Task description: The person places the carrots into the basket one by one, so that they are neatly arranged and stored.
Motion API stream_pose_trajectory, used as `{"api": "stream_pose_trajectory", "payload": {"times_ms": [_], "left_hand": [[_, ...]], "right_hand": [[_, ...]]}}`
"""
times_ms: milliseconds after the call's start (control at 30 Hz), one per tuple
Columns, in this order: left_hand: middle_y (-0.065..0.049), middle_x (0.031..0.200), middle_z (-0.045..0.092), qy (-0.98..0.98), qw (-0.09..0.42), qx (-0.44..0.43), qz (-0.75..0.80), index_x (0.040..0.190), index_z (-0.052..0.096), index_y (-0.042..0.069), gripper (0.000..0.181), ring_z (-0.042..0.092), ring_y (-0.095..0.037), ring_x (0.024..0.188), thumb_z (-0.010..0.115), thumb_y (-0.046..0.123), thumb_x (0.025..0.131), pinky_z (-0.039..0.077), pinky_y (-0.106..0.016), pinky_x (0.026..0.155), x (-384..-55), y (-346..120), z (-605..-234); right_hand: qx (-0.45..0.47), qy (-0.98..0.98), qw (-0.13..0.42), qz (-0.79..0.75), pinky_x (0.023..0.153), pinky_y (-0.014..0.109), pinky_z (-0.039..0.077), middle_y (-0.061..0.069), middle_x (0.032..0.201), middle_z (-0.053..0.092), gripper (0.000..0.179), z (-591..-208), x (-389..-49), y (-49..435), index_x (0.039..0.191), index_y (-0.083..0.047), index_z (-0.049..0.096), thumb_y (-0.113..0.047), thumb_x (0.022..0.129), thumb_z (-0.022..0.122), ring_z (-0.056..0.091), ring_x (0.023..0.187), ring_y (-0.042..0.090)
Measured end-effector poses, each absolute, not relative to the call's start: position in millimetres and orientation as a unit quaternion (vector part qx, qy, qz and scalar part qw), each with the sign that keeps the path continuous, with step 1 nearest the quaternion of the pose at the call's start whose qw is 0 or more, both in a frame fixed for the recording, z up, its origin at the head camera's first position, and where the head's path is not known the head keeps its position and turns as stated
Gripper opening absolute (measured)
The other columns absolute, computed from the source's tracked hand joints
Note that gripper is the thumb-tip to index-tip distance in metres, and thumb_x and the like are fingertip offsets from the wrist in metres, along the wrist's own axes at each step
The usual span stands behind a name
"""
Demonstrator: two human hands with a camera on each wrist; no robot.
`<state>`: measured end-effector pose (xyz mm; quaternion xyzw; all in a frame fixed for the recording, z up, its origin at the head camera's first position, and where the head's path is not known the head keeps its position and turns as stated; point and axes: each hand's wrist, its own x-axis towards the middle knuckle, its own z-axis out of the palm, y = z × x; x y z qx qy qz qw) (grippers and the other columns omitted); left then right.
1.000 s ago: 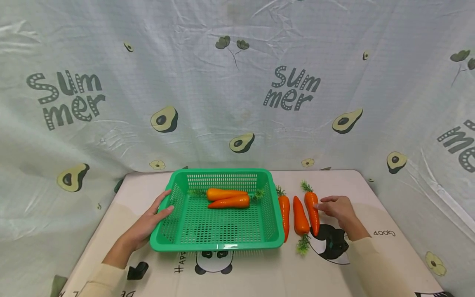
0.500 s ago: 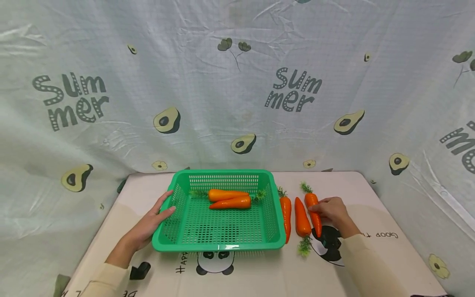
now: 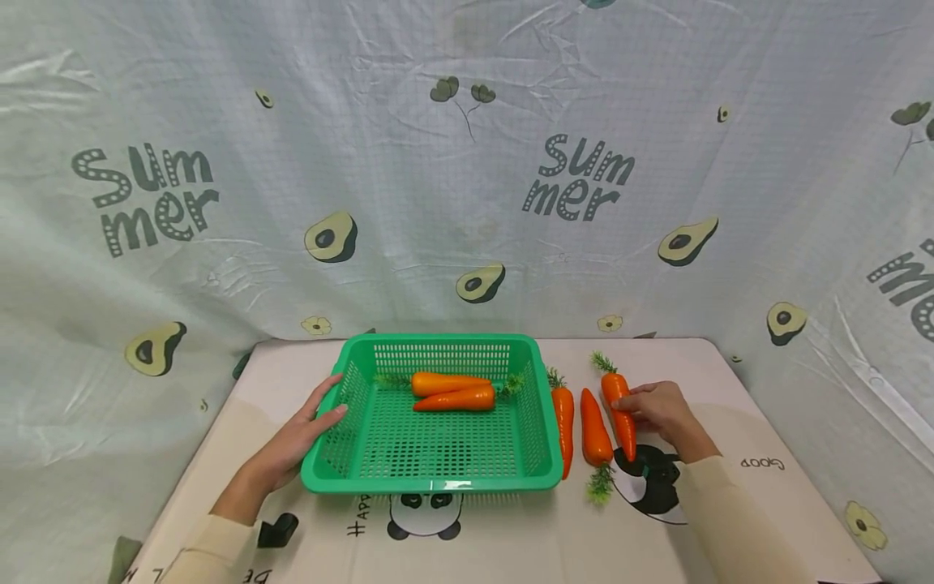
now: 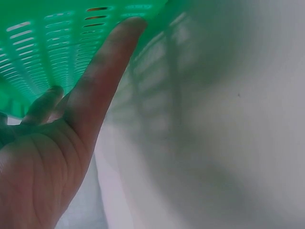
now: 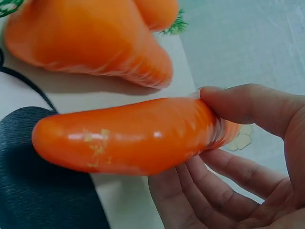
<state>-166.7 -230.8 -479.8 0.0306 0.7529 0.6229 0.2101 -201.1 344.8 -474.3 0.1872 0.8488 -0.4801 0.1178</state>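
My right hand (image 3: 664,412) pinches an orange carrot (image 3: 619,414) with a green leafy top, thumb on one side and fingers on the other. In the right wrist view the held carrot (image 5: 124,136) shows its pointed end toward the camera, above the table. My left hand (image 3: 288,446) rests against the left side of a green basket (image 3: 438,486), fingers fairly straight; the left wrist view shows a finger (image 4: 102,76) along its slotted wall. Inside the basket lie two carrots, an upper one (image 3: 447,383) and a lower one (image 3: 460,398).
Two more carrots lie between basket and right hand: one (image 3: 563,426) beside the basket's right wall, another (image 3: 596,438) with its leaves toward me. The pale table (image 3: 525,535) has printed pandas. A patterned cloth (image 3: 409,203) hangs behind and at the sides.
My right hand has moved from just touching the carrot to pinching it, and the carrot has shifted slightly away from me. The left hand stays at the basket.
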Motion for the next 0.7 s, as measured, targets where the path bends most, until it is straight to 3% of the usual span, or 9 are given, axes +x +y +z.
{"api": "stream_pose_trajectory", "payload": {"times_ms": [200, 700], "left_hand": [[-0.021, 0.172, 0.01, 0.753, 0.209, 0.028, 0.623, 0.167, -0.002, 0.041, 0.074, 0.038, -0.042, 0.145, 0.047, 0.044, 0.111, 0.049, -0.041, 0.101, -166, -231, -479], [-0.021, 0.171, 0.013, 0.754, 0.209, 0.024, 0.622, 0.167, -0.001, 0.041, 0.075, 0.043, -0.04, 0.14, 0.048, 0.044, 0.111, 0.05, -0.038, 0.098, -166, -230, -478]], "right_hand": [[0.174, 0.846, 0.123, -0.489, 0.08, 0.038, 0.063, 0.032, 0.13, 0.06, 0.062, -464, -203, 344, 0.137, 0.014, 0.054, -0.022, 0.093, 0.077, 0.072, 0.089, 0.024], [0.126, 0.855, 0.125, -0.487, 0.082, 0.04, 0.063, 0.024, 0.118, 0.07, 0.058, -439, -209, 332, 0.136, 0.011, 0.058, -0.022, 0.093, 0.078, 0.073, 0.083, 0.02]]}}
